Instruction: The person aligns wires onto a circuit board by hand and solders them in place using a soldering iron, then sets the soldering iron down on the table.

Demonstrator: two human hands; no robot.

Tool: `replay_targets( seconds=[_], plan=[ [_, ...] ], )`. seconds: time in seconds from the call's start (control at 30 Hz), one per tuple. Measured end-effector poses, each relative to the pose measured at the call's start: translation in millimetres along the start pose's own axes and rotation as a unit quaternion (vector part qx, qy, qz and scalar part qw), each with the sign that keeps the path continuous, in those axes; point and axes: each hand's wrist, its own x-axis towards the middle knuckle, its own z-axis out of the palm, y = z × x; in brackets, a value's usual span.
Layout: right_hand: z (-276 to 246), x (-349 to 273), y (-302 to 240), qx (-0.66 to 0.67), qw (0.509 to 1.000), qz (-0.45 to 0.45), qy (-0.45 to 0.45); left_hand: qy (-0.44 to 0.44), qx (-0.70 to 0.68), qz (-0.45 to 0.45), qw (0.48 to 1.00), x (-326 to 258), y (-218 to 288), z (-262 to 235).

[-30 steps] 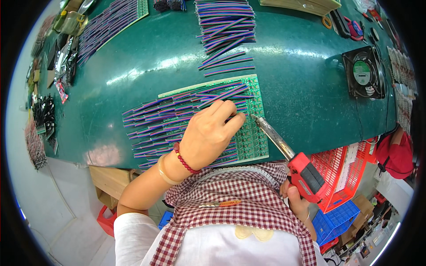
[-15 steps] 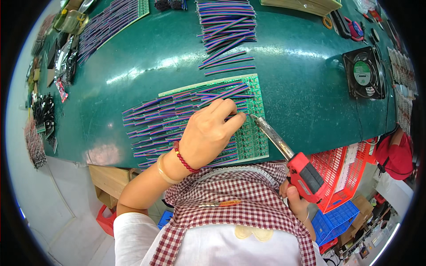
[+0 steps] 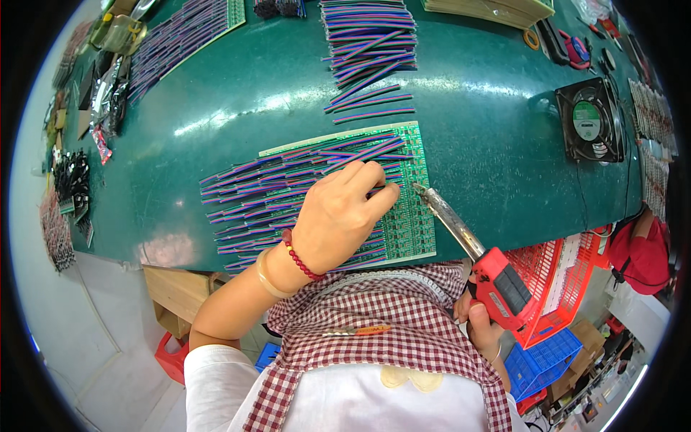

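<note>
A green circuit board panel (image 3: 410, 234) lies on the table before me, with rows of short multicoloured ribbon wires (image 3: 270, 191) fanning off its left side. Over the board's middle, my left hand (image 3: 342, 209) is closed in a pinch on one of these wires, whose end is mostly hidden by the fingers. My right hand (image 3: 482, 330), partly covered by the tool, grips the red-and-black handle of a soldering iron (image 3: 457, 227). The iron's tip points up and left, just right of my left fingertips above the board.
Loose ribbon wires (image 3: 368, 43) are piled beyond the board. A black fan (image 3: 590, 119) stands at the right. Another wired board (image 3: 187, 36) lies far left, near plastic bags (image 3: 108, 97). Red (image 3: 554, 288) and blue crates (image 3: 545, 360) sit below the table's right edge.
The soldering iron has shifted slightly to the right, its tip drawing away from my left fingertips. My left hand stays almost where it was.
</note>
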Motion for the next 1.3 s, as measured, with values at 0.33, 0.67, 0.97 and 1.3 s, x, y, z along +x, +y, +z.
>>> replay_targets(
  seconds=[0.33,0.67,0.97,1.3],
  plan=[
    [4.2,14.2,-15.7,0.052,0.993,-0.076,0.079,-0.015,0.125,-0.064,0.99,33.8,2.5,-16.4],
    [0.9,15.9,-12.5,0.068,0.988,-0.11,0.086,0.005,0.033,-0.102,0.994,38.6,-6.8,-9.0],
    [-2.0,6.5,-13.8,0.075,0.992,-0.087,0.046,-0.021,-0.056,-0.04,0.997,0.5,15.9,-9.3],
    [-2.0,-0.5,0.7,0.098,0.995,0.011,0.003,-0.006,-0.035,-0.021,0.999,-10.3,13.4,2.5]
  ],
)
